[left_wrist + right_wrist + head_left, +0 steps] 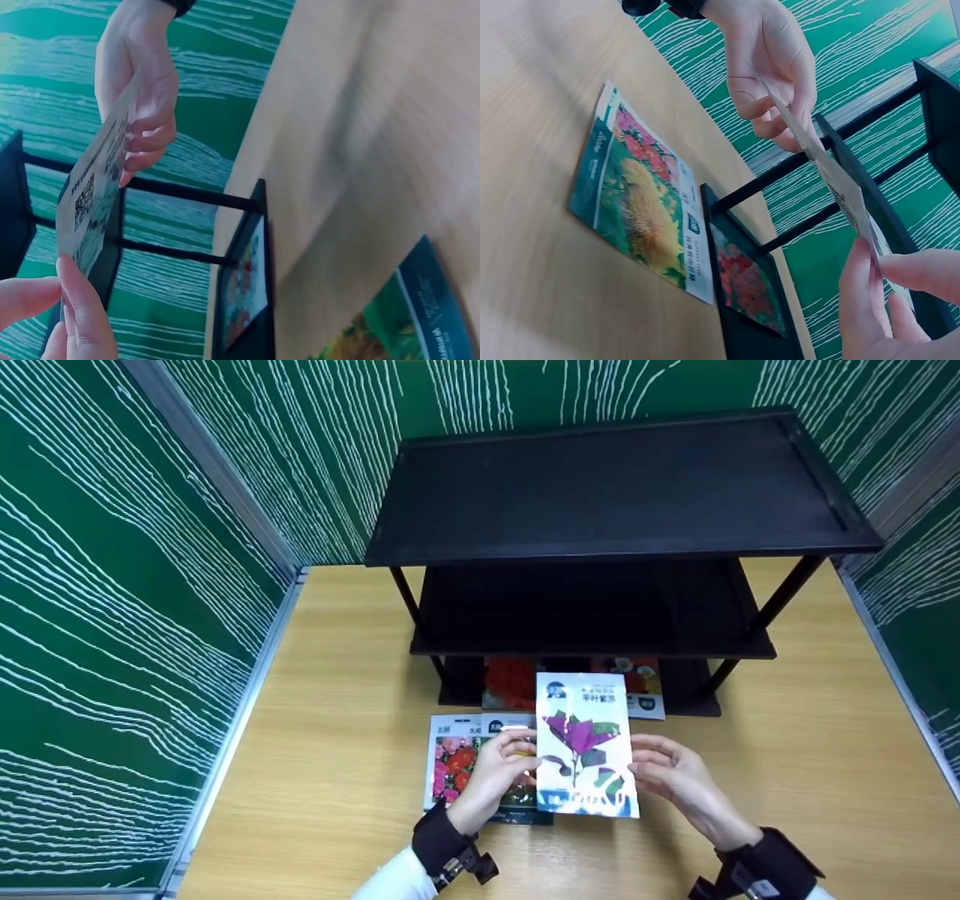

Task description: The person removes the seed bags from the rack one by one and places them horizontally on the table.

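Observation:
A white seed packet with a purple-leaved plant printed on it is held up in front of the black shelf. My left hand pinches its left edge between thumb and fingers, and my right hand pinches the right edge. In the left wrist view the back of the packet shows a printed square code. Below the held packet, a seed packet with red and pink flowers lies on the table. Overlapping it is a packet with a yellow flower, partly hidden by my left hand in the head view.
A black three-tier shelf stands on the wooden table. On its bottom tier lie a packet with red flowers and one with orange and white flowers. Green panels with white lines enclose the table at the back and sides.

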`<action>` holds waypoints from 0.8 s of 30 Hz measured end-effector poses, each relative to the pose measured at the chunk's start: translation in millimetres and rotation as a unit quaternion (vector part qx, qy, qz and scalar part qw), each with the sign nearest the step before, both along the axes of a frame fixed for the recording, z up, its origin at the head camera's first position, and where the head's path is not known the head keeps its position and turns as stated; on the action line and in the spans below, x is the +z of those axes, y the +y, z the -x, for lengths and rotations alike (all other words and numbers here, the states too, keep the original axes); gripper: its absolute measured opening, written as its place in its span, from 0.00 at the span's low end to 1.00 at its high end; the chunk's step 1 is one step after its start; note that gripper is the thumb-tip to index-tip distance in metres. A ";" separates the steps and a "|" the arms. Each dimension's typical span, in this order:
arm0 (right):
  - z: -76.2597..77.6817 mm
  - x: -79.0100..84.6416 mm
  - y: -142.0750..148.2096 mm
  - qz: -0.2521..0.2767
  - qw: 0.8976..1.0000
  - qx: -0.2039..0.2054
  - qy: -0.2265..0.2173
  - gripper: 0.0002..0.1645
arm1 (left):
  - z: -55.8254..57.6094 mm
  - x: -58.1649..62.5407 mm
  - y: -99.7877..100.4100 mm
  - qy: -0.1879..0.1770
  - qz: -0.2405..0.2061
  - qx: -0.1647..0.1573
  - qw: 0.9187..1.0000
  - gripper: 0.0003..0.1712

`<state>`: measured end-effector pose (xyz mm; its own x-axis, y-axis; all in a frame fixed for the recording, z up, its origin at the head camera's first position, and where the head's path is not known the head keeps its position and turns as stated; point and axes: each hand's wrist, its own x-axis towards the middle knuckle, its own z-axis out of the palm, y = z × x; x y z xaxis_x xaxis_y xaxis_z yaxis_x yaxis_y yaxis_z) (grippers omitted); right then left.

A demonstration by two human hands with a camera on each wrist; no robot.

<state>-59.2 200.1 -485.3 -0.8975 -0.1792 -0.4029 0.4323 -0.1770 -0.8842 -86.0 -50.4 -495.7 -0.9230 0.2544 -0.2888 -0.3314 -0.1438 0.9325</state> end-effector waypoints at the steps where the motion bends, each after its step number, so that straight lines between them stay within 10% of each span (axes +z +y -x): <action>1: -0.3 -2.0 -0.6 0.001 1.000 -0.001 -0.001 0.25 | 0.0 -1.7 -0.1 -0.003 0.002 0.002 1.000 0.23; 13: 1.5 -27.5 -4.9 -0.003 1.000 -0.015 -0.005 0.27 | 1.3 -24.1 -1.4 -0.009 0.008 0.010 1.000 0.22; 18: 12.4 -89.7 7.2 0.012 1.000 -0.015 0.021 0.29 | -1.9 -25.9 -3.3 -0.014 0.013 0.009 1.000 0.22; 24: 5.3 -58.8 -8.4 -0.016 1.000 -0.023 -0.003 0.31 | -2.1 -41.7 -3.2 -0.011 0.024 0.016 1.000 0.22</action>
<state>-64.5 191.7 -544.1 -0.9022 -0.1238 -0.4132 0.4295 -0.1684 -0.8872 -83.9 -53.6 -537.3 -0.9238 0.2111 -0.3193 -0.3471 -0.1099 0.9314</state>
